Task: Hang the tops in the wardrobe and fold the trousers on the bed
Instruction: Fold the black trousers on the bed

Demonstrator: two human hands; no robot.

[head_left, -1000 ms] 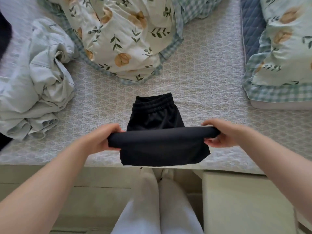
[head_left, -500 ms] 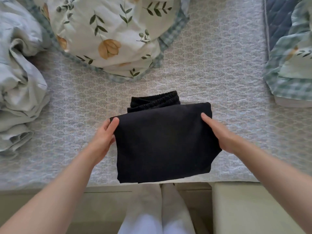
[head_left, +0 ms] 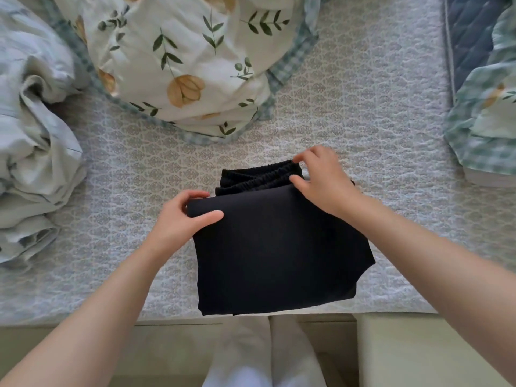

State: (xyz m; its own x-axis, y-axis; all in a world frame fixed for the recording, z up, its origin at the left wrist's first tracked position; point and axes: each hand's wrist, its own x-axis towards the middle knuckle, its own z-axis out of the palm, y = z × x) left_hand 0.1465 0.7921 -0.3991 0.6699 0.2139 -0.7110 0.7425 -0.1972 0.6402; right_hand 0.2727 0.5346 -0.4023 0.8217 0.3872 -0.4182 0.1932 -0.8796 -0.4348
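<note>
left hand pinches the far-left corner of the folded black trousers, thumb on top; right hand pinches their elastic waistband, by the near edge of the bed.

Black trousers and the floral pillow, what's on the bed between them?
Nothing: in the head view only bare patterned bed cover separates the folded black trousers from the floral pillow.

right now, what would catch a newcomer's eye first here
The folded black trousers, dark against the pale bed, lie at its near edge. The left hand grips their left corner, the right hand pinches the waistband. A floral pillow lies beyond, crumpled pale cloth at left.
</note>
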